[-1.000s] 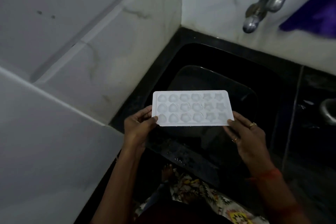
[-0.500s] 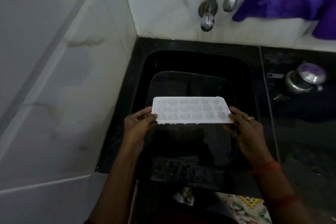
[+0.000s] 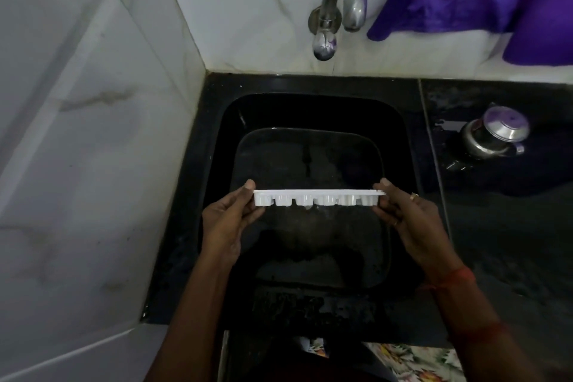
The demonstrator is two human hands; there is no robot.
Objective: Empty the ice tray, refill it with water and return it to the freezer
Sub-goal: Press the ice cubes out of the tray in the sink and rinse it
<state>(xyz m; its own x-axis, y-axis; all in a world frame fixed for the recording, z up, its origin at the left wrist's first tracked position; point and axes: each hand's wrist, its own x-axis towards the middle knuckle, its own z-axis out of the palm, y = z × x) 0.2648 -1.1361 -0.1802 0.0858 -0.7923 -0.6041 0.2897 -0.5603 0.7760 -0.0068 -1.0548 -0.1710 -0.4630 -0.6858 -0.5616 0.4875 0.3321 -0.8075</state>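
Both hands (image 3: 319,220) grip the white moulded plastic ice tray (image 3: 317,198) edge-on over the black sink (image 3: 214,146).

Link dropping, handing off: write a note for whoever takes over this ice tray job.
Left hand grips the ice tray at its left end; right hand grips its right end.
Tray is held tipped, edge-on to the camera, over the sink; tap shows no water.
Done: tray is at the sink; whether its cells are empty cannot be seen.
Left: refill with water, return to freezer.

The ice tray (image 3: 319,200) has tipped from face-up to edge-on, its open side apparently turned away
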